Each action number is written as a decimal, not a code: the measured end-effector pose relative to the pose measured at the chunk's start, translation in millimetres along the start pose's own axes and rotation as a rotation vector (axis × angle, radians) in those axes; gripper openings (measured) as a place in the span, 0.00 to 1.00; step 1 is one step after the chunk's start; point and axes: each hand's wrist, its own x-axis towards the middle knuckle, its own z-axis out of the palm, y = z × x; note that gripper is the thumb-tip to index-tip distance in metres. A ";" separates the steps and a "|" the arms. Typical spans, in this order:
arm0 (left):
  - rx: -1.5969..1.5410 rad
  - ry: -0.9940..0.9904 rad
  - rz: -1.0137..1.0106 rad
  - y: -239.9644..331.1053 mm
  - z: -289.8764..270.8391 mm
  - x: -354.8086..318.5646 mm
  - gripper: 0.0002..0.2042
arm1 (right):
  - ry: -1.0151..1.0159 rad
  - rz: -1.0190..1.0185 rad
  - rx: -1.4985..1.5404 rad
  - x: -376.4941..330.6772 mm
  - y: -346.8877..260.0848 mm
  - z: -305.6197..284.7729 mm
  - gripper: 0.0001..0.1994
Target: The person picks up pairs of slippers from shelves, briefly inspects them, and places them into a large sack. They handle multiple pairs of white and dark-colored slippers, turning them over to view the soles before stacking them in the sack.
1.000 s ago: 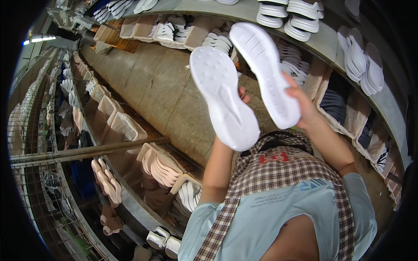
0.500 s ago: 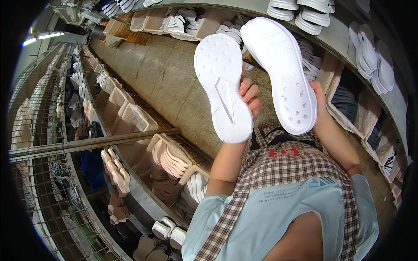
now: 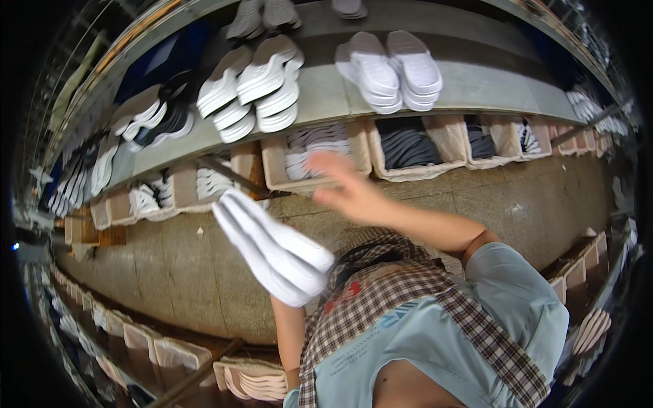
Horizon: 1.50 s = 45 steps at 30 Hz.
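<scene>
While the pair of white soles (image 3: 272,248) sits stacked together in the left hand (image 3: 306,289), it hangs out over the concrete floor (image 3: 170,272), slanting from the near right up toward the far left. That hand is almost wholly hidden behind the soles; only its forearm shows, rising from the lower edge, so the fingers appear clamped on the near end of the pair, though the exact grip cannot be made out.

The right hand (image 3: 350,190) holds nothing. It is blurred, fingers spread apart and pointing to the far left, stretched out from a bare forearm that crosses above the checked apron (image 3: 394,292) and pale blue shirt (image 3: 435,347). It hovers in front of a cardboard bin (image 3: 316,160) of grey soles under the long grey shelf (image 3: 469,85).

As a judgement, the risk lies in the one-handed hold: two loose soles pinched at one end could slide against each other and one could drop to the floor, more so if the arm swings. The reaching hand could also knock the bin's rim.

On the shelf stand white shoes (image 3: 391,68) and more stacked soles (image 3: 262,85). Further bins (image 3: 415,146) line the far side, and a near row of bins (image 3: 177,353) runs along the lower left.
</scene>
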 end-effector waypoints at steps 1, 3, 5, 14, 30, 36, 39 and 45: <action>-0.017 -0.003 0.019 0.9 0.2 1.2 0.25 | 0.152 0.074 0.051 5.3 12.2 -31.8 0.22; -0.034 -0.003 0.046 2.5 -1.3 4.2 0.26 | 0.521 0.099 0.357 26.1 44.5 -99.5 0.22; -0.047 0.006 0.066 3.1 -3.3 7.6 0.26 | 0.856 0.128 0.052 55.9 82.1 -174.1 0.23; -0.050 0.068 0.073 1.7 -6.0 14.4 0.27 | 0.240 1.250 0.223 89.3 217.2 -293.9 0.25; 0.140 -0.065 -0.184 -15.2 -27.0 -1.7 0.32 | -0.171 0.579 0.263 -8.8 12.8 -108.2 0.40; -0.146 0.077 -0.411 -33.1 -63.7 12.3 0.21 | -0.440 0.174 -0.116 -14.6 23.0 43.8 0.36; -0.142 0.085 -0.301 -30.5 -92.8 16.4 0.21 | -0.548 0.349 0.163 -11.0 39.5 70.2 0.39; 0.081 0.175 -0.029 -31.9 -146.4 -17.6 0.49 | -0.679 0.297 0.233 6.5 26.5 130.1 0.50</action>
